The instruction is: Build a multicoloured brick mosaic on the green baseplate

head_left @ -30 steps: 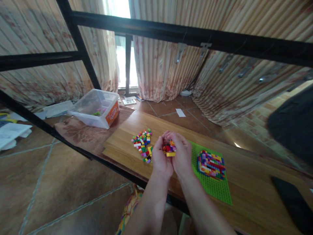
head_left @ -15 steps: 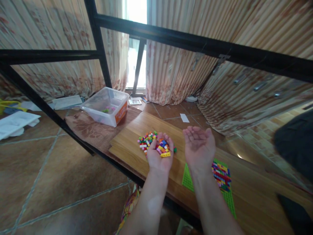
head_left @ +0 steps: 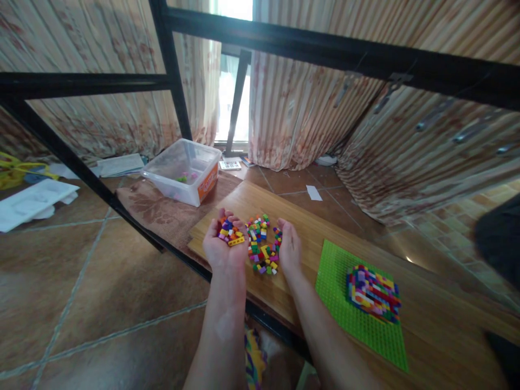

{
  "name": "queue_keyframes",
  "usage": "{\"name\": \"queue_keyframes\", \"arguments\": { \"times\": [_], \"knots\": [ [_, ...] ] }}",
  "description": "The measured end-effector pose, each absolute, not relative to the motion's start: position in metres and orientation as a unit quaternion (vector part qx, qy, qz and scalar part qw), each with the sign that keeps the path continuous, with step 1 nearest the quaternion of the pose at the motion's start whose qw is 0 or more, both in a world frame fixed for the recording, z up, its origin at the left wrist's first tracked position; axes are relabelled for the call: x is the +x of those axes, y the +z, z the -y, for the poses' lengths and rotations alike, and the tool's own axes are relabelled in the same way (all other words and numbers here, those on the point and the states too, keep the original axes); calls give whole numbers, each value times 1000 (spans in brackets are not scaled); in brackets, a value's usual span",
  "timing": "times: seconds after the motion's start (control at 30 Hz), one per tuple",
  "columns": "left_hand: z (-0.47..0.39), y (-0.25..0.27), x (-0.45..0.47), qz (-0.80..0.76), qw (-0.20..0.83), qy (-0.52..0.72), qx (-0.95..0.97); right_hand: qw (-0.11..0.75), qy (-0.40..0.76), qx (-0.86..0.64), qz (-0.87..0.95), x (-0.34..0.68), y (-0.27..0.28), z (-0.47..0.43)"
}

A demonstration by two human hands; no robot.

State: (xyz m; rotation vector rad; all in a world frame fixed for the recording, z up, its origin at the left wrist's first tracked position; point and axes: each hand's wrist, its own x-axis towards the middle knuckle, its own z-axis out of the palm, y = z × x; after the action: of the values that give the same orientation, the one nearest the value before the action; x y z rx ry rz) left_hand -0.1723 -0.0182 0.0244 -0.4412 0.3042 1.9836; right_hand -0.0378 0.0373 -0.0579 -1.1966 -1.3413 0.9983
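My left hand (head_left: pixel 226 246) is cupped palm up, with a small heap of toy building bricks (head_left: pixel 229 230) in it, among them a long yellow one. Beside it, on the wooden board (head_left: pixel 309 227), lies a loose pile of coloured bricks (head_left: pixel 262 249). At the right edge of that pile stands my right hand (head_left: pixel 290 246), on its side with the palm turned to the bricks and nothing gripped. Farther right a green baseplate (head_left: pixel 337 271) carries a block built of many-coloured bricks (head_left: pixel 374 295).
A clear plastic bin (head_left: pixel 182 173) with a few bricks inside stands on a brown cloth (head_left: pixel 142 208) at the back left. Black metal bars (head_left: pixel 317 46) cross in front of the curtains. A dark object (head_left: pixel 504 346) sits at the lower right.
My left hand has moved left with its bricks, off the pile. My right hand has come left and down from above the board to the pile's side, uncovering the baseplate.
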Motion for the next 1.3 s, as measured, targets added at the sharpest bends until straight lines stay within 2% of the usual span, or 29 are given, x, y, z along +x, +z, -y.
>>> {"name": "queue_keyframes", "arguments": {
  "times": [0.17, 0.27, 0.37, 0.43, 0.53, 0.6, 0.8, 0.93, 1.07, 1.3],
  "knots": [
    [18, 23, -176, -145, 514, 833, -147, 537, 496, -432, 528, -58, -47, -41],
    [18, 22, -180, -158, 501, 838, -146, 560, 478, -443, 512, -48, -37, -32],
    [19, 23, -183, -157, 495, 838, -166, 542, 453, -482, 518, -31, -27, -2],
    [19, 23, -184, -151, 498, 836, -175, 483, 501, -478, 536, -22, -24, 23],
    [20, 25, -182, -158, 508, 831, -163, 339, 607, -435, 572, -18, -27, 48],
    [19, 26, -178, -178, 512, 828, -145, 290, 634, -421, 580, -21, -30, 48],
    [13, 31, -145, -175, 580, 787, -112, 403, 579, -413, 575, -12, -15, 22],
    [10, 35, -111, -180, 621, 757, -93, 485, 466, -443, 592, 16, 14, 30],
    [9, 36, -74, -195, 675, 706, -91, 473, 382, -440, 661, 41, 31, 42],
    [15, 35, -30, -236, 724, 647, -41, 496, 356, -463, 643, 73, 23, 49]
  ]
}}
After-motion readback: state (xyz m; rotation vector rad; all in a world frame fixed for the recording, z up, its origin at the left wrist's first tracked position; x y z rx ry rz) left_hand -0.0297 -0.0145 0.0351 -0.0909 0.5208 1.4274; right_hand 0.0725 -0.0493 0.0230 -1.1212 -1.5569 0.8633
